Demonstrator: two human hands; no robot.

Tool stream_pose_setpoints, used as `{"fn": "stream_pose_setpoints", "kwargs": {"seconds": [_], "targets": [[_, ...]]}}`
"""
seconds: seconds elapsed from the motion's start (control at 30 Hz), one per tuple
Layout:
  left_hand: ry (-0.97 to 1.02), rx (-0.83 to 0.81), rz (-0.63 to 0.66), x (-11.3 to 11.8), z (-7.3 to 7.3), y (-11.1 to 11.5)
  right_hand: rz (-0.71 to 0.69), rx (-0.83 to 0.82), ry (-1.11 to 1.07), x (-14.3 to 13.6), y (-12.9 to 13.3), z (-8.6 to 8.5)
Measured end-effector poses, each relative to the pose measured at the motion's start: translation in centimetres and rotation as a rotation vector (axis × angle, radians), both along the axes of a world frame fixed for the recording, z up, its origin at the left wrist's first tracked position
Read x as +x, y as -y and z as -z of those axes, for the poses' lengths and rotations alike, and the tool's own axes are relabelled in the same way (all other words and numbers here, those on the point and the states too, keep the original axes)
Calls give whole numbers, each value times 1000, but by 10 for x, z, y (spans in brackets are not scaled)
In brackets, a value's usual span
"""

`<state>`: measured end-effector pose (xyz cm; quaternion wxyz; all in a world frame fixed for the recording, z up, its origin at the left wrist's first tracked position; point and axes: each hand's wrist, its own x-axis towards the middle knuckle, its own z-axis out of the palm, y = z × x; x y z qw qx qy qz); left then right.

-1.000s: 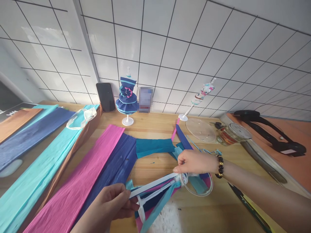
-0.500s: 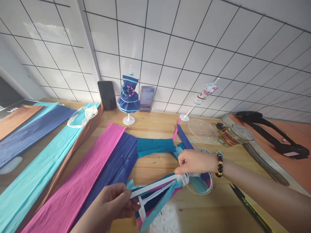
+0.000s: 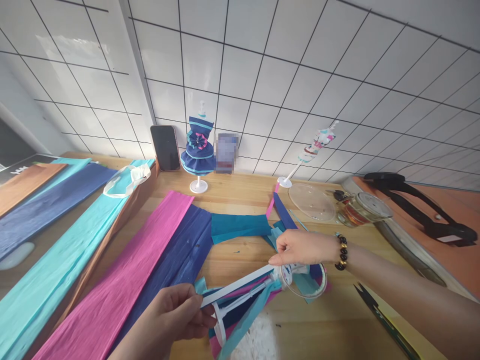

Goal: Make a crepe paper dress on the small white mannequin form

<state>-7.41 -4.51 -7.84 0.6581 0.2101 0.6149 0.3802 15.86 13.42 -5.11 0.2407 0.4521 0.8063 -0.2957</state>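
Observation:
Closed in a pinch, my left hand (image 3: 176, 310) holds the lower end of a narrow white strip of tape (image 3: 238, 286). The strip runs straight up to my right hand (image 3: 300, 247), whose thumb and finger are closed at its upper end. Below the right hand is a clear-rimmed ring (image 3: 320, 292), apparently a tape roll. Lying beneath the strip is a white doll stand, its round base (image 3: 219, 324) by my left fingers and its rod slanting upward. Pink, navy and teal crepe-paper pieces (image 3: 245, 325) lie around the rod. My right fingertips partly hide the strip's upper end.
Long pink (image 3: 123, 280), navy (image 3: 180, 245) and aqua (image 3: 71, 250) paper strips cover the left side. A dressed stand (image 3: 198, 160), a phone (image 3: 165, 147) and another stand (image 3: 317, 145) stand by the tiled wall. Thread snips (image 3: 382, 317) and a glass jar (image 3: 362, 209) lie at right.
My right hand and bracelet have shifted slightly, and the ring beneath has moved a little up and left. My left hand stays put, with the strip still stretched between both hands.

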Motion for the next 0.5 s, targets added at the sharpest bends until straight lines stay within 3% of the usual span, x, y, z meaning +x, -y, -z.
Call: {"fn": "stream_pose_setpoints", "kwargs": {"seconds": [0.5], "targets": [[45,-51,-21,-1,6,-2,12,98,60,-8,11,1]]}}
